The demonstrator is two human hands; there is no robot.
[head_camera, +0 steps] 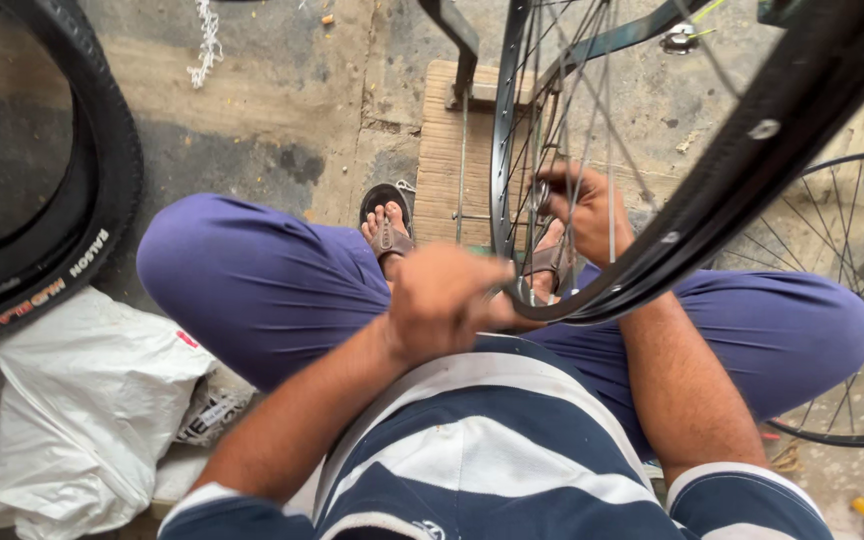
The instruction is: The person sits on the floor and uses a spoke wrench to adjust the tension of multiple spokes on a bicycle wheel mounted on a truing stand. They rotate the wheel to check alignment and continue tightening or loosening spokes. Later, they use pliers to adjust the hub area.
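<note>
Here, blurred left hand grip closed on the wheel rim, right hand grip unclear behind spokes.

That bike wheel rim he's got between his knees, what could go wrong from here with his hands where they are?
The right hand reaches in among the thin spokes; if the wheel rim turned, fingers could get pinched. The left hand grips at the rim's lower edge and looks blurred, so a slip might knock knuckles on metal. Sandalled feet sit just under the rim, toes exposed if it drops.
</note>
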